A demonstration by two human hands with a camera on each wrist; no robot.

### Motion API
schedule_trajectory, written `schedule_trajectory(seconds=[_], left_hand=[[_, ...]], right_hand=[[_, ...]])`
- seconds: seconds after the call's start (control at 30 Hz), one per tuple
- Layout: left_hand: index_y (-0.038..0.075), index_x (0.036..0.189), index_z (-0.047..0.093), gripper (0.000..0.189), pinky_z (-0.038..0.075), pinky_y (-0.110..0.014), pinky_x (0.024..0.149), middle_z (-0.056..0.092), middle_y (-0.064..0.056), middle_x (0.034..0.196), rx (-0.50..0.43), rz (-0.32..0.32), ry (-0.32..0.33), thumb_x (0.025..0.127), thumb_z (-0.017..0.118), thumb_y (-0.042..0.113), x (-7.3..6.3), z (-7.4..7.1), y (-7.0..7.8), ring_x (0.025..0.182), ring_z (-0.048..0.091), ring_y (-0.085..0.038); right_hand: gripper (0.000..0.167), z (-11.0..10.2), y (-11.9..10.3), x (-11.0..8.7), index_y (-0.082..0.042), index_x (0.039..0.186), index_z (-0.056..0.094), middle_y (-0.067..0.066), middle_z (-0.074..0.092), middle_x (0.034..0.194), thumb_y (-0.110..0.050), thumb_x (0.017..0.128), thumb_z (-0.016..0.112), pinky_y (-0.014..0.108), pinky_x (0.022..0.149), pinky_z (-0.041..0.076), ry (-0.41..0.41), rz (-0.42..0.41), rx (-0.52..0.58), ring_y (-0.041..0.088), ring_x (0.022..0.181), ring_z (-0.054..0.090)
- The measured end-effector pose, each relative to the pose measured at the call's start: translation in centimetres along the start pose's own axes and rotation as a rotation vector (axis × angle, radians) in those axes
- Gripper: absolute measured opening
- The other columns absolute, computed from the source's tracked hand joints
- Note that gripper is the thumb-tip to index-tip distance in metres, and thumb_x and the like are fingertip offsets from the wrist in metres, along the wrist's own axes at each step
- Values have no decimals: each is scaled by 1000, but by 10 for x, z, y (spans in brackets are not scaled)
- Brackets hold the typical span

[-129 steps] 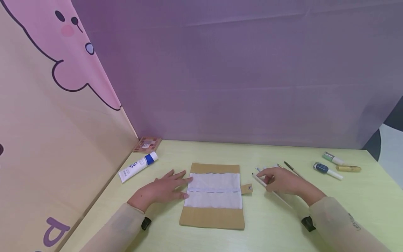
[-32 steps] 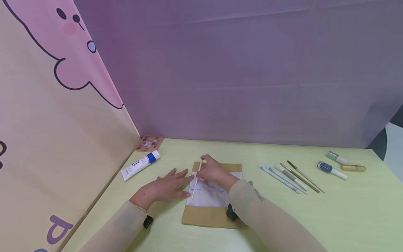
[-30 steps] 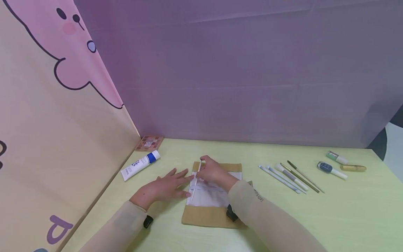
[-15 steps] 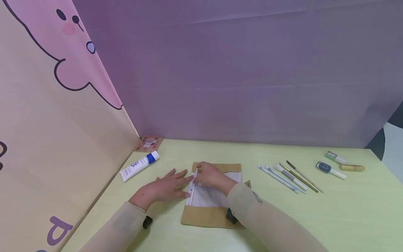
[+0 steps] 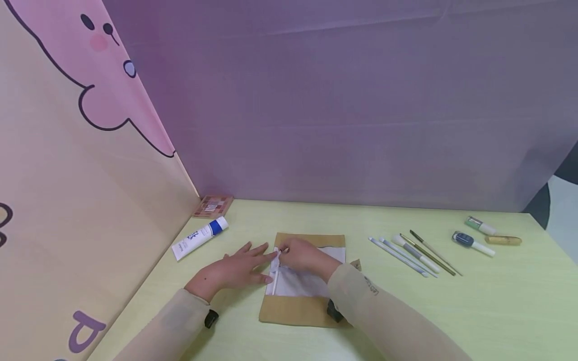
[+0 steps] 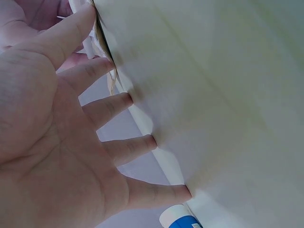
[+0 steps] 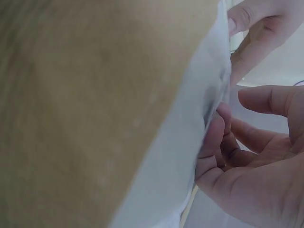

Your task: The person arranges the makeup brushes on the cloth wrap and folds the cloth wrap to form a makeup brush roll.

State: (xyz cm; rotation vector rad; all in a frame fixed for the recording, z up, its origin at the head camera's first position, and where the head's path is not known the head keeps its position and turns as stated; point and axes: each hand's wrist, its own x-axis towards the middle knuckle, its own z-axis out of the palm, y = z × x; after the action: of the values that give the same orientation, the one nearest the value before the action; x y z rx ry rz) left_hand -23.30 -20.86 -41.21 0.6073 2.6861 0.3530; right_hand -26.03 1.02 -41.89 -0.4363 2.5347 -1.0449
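A brown fabric roll case (image 5: pixel 298 311) with a white lining (image 5: pixel 300 283) lies open on the table, its snap tab (image 5: pixel 356 264) at the right. My right hand (image 5: pixel 304 254) bends its fingers at the lining's left side, pinching a thin white pen-like stick (image 5: pixel 275 285); the stick's upper end is hidden by the fingers. In the right wrist view, fingertips (image 7: pixel 213 135) press against the white lining. My left hand (image 5: pixel 239 268) rests palm down with spread fingers, its thumb and index fingertip on the case's left edge.
On the right lie two white-and-blue sticks (image 5: pixel 397 256), a makeup brush (image 5: pixel 415 253), two slim paintbrushes (image 5: pixel 435 252), two small bottles (image 5: pixel 471 243) and a wooden piece (image 5: pixel 503 240). A white-and-blue tube (image 5: pixel 198 238) and a checked palette (image 5: pixel 213 206) lie at the back left.
My right hand carried the white stick from the right-hand group to the case's left side, then slid down along it, lowering the stick towards me. The left hand stayed put.
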Motion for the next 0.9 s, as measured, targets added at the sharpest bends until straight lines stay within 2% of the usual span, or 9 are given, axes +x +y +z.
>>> schedule_trajectory(seconds=[0.07,0.13,0.33,0.4,0.57,0.73,0.9], left_hand=[[32,165,42,71,18,-95,110,24,-6,181,-6,-1,-4,103,64,58,0,0,0,166,15,-52],[32,166,41,71,18,-95,110,23,-6,181,-8,-5,-9,103,64,58,0,1,0,166,14,-52],[33,166,40,72,18,-95,110,23,-6,181,2,-12,-15,103,63,59,0,0,1,166,14,-52],[33,166,40,72,18,-95,110,23,-6,181,3,-12,-15,103,63,59,0,0,1,166,14,-53],[33,166,40,72,17,-95,111,22,-7,181,-3,-8,-22,103,63,58,-1,-2,3,166,13,-53],[32,167,39,72,15,-95,111,21,-8,181,-14,-3,-23,103,63,57,-3,-3,4,166,12,-53],[32,167,39,72,14,-95,111,21,-8,181,-21,-4,-27,104,63,57,-3,-3,4,166,11,-53]], right_hand=[[40,-2,1,-2,-8,140,65,15,69,143,-25,105,59,53,112,53,5,11,2,29,127,65],[44,-7,3,-5,-9,146,62,16,67,145,-28,106,58,54,112,54,17,16,9,31,129,65],[44,-34,8,-18,-10,148,59,12,69,130,-26,107,61,39,87,62,55,15,93,25,98,72],[45,-45,14,-23,-8,150,57,12,69,125,-21,106,60,37,82,64,59,13,148,26,94,72],[47,-76,36,-36,-6,152,53,17,66,126,-15,106,56,42,91,64,65,1,237,30,98,74],[51,-103,65,-49,-2,154,49,23,62,135,-23,109,58,42,96,64,57,5,262,34,105,74],[56,-126,94,-64,-1,158,44,25,57,147,-29,111,57,45,104,61,51,43,265,36,118,71]])
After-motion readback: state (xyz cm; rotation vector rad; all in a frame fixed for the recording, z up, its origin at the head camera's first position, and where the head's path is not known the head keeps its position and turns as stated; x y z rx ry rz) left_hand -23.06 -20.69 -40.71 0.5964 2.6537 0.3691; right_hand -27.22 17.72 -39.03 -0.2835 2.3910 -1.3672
